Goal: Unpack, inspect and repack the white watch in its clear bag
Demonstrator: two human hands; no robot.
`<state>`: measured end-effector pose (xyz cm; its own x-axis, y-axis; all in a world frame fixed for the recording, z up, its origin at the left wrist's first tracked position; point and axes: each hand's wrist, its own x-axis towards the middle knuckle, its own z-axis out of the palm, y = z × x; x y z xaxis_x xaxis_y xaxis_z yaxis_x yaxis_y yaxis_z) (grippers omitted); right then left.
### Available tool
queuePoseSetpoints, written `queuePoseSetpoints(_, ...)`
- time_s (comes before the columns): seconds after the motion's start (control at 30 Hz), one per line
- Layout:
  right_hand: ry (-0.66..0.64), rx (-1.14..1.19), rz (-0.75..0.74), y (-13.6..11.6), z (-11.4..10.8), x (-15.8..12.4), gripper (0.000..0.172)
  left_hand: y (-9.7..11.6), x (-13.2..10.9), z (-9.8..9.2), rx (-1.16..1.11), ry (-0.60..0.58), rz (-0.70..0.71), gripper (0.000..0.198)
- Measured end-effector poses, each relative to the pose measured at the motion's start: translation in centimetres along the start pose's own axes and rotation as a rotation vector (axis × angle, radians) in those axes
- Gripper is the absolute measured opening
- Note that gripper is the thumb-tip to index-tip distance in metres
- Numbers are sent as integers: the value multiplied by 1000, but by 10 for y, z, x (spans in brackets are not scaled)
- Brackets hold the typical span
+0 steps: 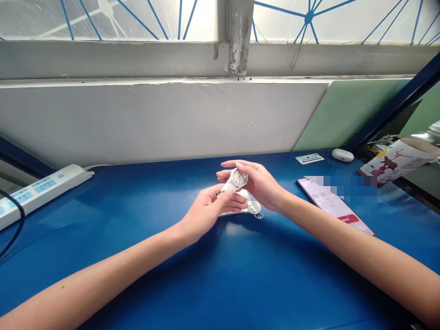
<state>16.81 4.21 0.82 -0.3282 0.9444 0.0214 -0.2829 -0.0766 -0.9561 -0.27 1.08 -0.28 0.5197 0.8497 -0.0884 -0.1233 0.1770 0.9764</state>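
A small white wristwatch [238, 178] with a round pale dial is held up over the blue table [220, 275]. My left hand [208, 210] pinches its white strap from below, thumb on top. My right hand [261, 183] curls around the watch case from the right, fingers behind the dial. Below the hands, on the table, lies a white piece [253, 208] with a short bead chain; I cannot make out what it is.
A phone [335, 205] showing a running timer lies right of my right forearm. Behind it are a white card [309, 158] and a white earbud case [342, 155]. A bottle [405, 156] lies at the far right. A white power strip [37, 190] sits far left.
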Motion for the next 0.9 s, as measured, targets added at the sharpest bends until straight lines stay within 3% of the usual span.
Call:
queuePoseSetpoints(0.2, 20, -596, -295, -19, -11, -8, 27, 2, 0, -16, 590, 233, 350, 27)
queuePoseSetpoints(0.27, -1, -598, -273, -19, -14, -15, 29, -3, 1, -21, 744, 260, 486, 27)
queuePoseSetpoints(0.33, 6, -532, -233, -14, -15, -23, 28, -9, 0, -23, 861, 210, 553, 32)
queuePoseSetpoints(0.53, 200, -474, -267, 10, -19, -49, 19, -17, -3, -20, 1068, 46, 542, 45)
queuePoseSetpoints(0.7, 273, -930, -493, 12, -38, -60, 10, -21, 2, -28, 1208, 7, 440, 63)
queuePoseSetpoints(0.8, 308, -1112, -628, 7, -51, -61, 13, -25, 5, -35, 1232, -28, 379, 61)
queuePoseSetpoints(0.9, 357, -1190, -662, 3, -59, -60, 16, -29, 6, -37, 1196, -41, 355, 57)
